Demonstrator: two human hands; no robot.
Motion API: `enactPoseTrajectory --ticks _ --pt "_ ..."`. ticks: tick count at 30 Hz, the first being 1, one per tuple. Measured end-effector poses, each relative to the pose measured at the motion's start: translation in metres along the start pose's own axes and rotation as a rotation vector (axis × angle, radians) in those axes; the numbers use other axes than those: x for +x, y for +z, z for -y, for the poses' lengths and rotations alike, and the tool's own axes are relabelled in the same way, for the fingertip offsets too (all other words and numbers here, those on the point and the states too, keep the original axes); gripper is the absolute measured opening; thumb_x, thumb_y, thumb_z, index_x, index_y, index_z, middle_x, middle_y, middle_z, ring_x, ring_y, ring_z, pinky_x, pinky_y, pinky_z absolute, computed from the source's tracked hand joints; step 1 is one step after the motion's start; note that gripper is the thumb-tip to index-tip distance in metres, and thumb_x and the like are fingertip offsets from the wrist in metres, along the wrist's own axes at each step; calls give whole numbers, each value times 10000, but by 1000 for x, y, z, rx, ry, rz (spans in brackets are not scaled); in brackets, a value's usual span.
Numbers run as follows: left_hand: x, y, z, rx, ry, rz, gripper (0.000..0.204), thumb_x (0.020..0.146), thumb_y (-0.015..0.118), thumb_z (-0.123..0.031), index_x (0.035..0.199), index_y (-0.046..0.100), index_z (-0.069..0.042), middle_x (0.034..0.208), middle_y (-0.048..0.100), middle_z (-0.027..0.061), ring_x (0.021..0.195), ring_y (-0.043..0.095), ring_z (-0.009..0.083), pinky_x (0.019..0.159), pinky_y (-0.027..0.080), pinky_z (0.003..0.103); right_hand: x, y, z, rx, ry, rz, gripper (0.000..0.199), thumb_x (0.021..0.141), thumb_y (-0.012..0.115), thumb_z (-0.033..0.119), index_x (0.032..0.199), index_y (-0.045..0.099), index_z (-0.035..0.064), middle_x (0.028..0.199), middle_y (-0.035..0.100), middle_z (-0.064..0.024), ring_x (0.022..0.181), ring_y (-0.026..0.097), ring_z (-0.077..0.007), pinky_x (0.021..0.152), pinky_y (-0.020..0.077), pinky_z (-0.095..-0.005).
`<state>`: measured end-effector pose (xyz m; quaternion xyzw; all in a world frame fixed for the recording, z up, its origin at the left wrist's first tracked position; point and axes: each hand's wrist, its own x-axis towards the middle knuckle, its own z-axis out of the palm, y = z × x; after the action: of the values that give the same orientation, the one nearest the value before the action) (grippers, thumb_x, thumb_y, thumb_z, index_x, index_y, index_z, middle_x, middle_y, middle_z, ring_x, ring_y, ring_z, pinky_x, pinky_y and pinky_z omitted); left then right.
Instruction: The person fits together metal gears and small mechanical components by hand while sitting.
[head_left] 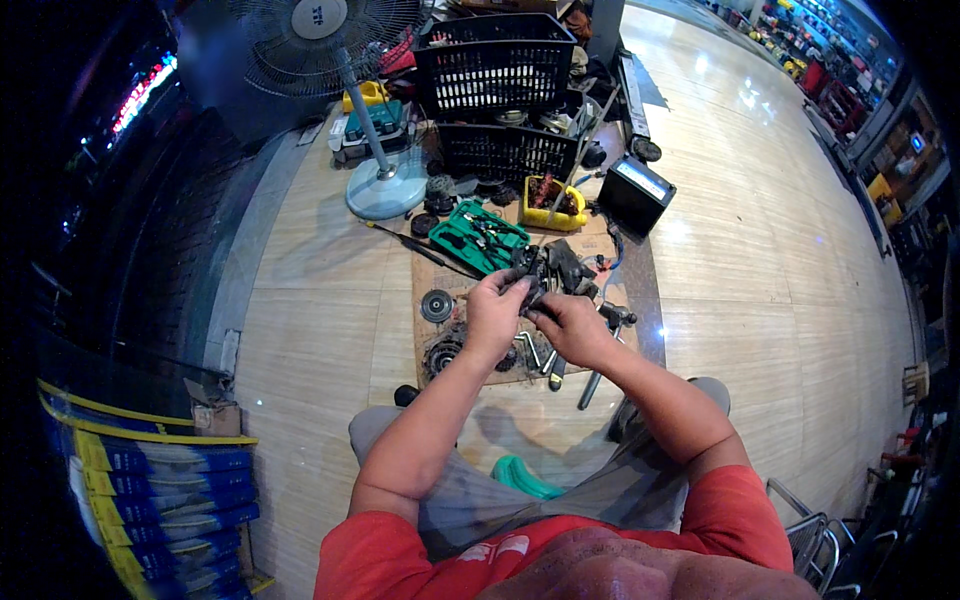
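While cardboard lies beneath, both hands' fingers pinch a dark, seemingly metal part

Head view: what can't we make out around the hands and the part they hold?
- Dark part in head view: kind and shape unclear; the left hand and right hand cover most of it.
- Grip: fingertips overlap, so the contact points are hidden.
- Green tool case: contents too small to identify.
- Parts on the cardboard below the hands: partly hidden by the left forearm.
- Shelves at the right edge: bent by the fisheye, blurred.
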<state>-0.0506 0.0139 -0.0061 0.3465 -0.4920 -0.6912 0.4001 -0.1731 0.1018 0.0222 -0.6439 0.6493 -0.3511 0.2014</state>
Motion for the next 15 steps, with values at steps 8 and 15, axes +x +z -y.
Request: enactPoseTrajectory --ticks 8,15 --pt "-3 6 -17 -298 -71 -42 158 936 509 -17 1061 597 25 996 671 140 883 665 216 813 544 328 0 5 -3 47 66 31 212 860 633 213 868 617 1 787 628 -227 745 607 -418 651 484 -465" --pt "-2 -3 -17 -564 -96 58 146 944 511 -29 1070 569 18 1007 658 143 913 671 236 803 563 342 3 14 -10 301 197 6 235 860 655 211 953 637 -4 779 640 -203 700 628 -328 661 494 -392"
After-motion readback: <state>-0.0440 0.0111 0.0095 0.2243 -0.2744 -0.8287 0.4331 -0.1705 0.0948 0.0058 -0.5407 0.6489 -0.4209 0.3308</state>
